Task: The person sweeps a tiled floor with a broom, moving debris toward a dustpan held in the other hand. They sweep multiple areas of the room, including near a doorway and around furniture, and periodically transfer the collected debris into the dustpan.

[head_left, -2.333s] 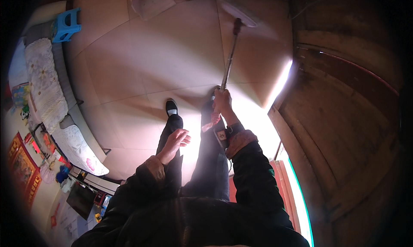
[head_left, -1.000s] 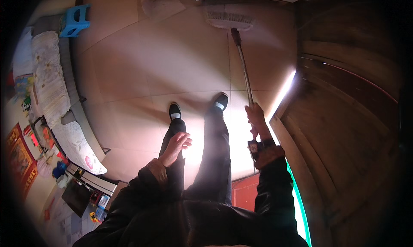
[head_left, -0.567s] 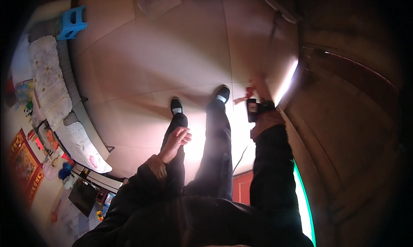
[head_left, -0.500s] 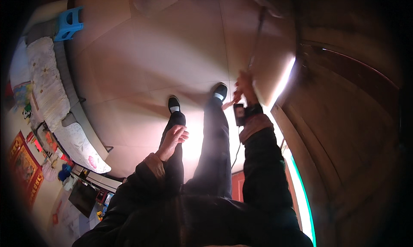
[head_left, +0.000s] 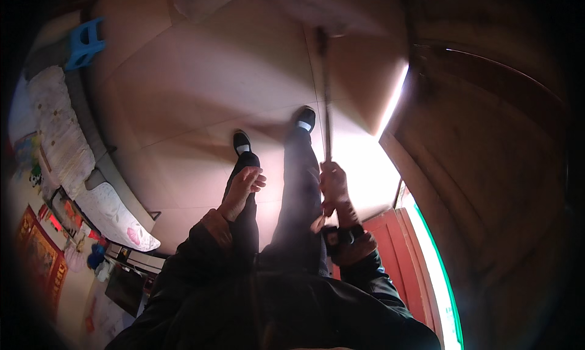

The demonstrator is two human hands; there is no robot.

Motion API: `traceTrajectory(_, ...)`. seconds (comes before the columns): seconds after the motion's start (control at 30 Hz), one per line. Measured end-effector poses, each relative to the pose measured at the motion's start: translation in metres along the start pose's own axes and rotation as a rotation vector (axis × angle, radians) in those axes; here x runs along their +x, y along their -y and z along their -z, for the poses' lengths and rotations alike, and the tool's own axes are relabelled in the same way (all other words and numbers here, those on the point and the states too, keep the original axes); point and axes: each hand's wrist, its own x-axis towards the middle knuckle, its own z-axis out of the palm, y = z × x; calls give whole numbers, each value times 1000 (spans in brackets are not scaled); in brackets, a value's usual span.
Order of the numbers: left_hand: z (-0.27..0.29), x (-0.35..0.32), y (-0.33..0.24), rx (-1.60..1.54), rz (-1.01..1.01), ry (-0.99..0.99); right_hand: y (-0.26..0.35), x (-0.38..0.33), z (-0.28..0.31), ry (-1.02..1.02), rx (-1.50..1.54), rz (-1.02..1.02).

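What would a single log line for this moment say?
right hand: gripping long mop handle | left hand: empty, at thigh | mop head: blurred, on tan tiled floor | black shoes: apart

Blk shoes (head_left: 242, 141), blue stool (head_left: 83, 41).

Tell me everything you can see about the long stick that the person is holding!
The mop has a long, thin, dark handle that looks like metal. The right hand grips its lower end. From there it runs forward past the right shoe to a pale, flat, blurred head on the tan tiled floor. Only that hand touches it; the left hand hangs empty.
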Motion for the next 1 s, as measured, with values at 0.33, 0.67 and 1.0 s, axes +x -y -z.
traceTrajectory(0.33, 29, -8, 41, -13, 54, -16, -53, 108, -14, -330, -75, 38)
traceTrajectory(0.67, 36, -14, 35, -51, -10, 17, -73, -55, -89, -71, -56, -194)
traceTrajectory(1.0, 57, -17, 54, -55, -17, 28, -43, 53, 13, -75, 337, -97)
